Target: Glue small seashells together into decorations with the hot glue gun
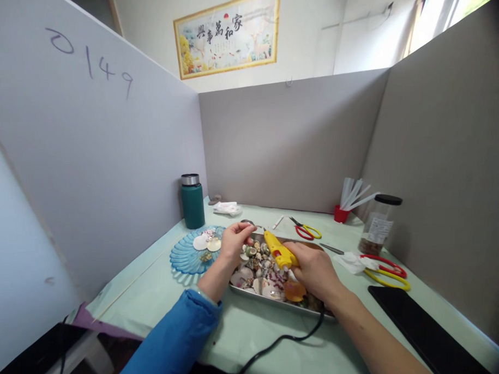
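Note:
My right hand [312, 264] grips a yellow hot glue gun [277, 250], its nozzle pointing up and left toward my left hand. The fingertips of my left hand [236, 242] are pinched together close to the nozzle; whatever is between them is too small to make out. Below both hands lies a metal tray [265, 301] filled with seashells [263, 266] of many sizes, and an orange shell [295, 291] is at its front. Left of the tray, a blue scalloped glass plate [184, 255] carries a few pale shells [206, 241], partly behind my left wrist.
A green bottle [193, 202] stands back left, near white tissue [227, 208]. Scissors [307, 230], a red cup of glue sticks [342, 213], a black-lidded jar [379, 227], larger red-yellow scissors [388, 270] and a black slab [416, 324] lie right. A black cord [283, 337] crosses the front. Grey partitions surround the table.

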Available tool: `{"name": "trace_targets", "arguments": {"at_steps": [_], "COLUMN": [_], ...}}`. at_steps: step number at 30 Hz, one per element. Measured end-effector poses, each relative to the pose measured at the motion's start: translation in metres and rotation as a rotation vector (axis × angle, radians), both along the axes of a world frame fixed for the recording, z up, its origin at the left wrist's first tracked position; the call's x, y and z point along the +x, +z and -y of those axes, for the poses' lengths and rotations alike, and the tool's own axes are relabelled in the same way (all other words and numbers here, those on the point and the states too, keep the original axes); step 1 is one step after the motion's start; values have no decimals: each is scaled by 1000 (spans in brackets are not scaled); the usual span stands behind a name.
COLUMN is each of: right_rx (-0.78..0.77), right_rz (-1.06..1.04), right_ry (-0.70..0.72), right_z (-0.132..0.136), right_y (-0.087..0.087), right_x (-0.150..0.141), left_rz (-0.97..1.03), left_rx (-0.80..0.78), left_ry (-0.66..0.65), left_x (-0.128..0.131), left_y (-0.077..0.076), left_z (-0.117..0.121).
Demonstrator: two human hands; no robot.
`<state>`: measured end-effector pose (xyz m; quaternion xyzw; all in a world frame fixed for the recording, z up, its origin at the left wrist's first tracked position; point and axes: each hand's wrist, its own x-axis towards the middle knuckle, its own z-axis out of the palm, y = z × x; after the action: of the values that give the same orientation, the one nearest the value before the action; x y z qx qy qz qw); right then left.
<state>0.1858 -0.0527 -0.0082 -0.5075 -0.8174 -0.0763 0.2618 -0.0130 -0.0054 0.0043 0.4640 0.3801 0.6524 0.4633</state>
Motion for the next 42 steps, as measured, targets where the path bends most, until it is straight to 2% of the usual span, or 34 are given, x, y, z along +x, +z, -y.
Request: {"name": "trace_targets", "arguments": {"at_steps": [8,13,30,36,40,42], "right_rx": [-102,-134,-212,-187,-87,-106], "right_rz": [188,218,189,15,-370,-591], "right_ry": [-88,-105,62,154,162,209], "right_z": [-2,2,1,2,0,-1], "right_y": [3,9,8,14,14,14], "right_x": [4,4,12,15,1,-7], "left_rz": [-14,-38,-102,-119,-72,-23], "left_rx": [4,1,2,39,43,23], "left_ry": [-14,-23,-96,-157,-233,-296], "left_x": [-1,-1,0,1,6,10], "left_y": [0,-2,-2,-2,2,4], "left_z": [-1,-1,0,3,11,16]}}
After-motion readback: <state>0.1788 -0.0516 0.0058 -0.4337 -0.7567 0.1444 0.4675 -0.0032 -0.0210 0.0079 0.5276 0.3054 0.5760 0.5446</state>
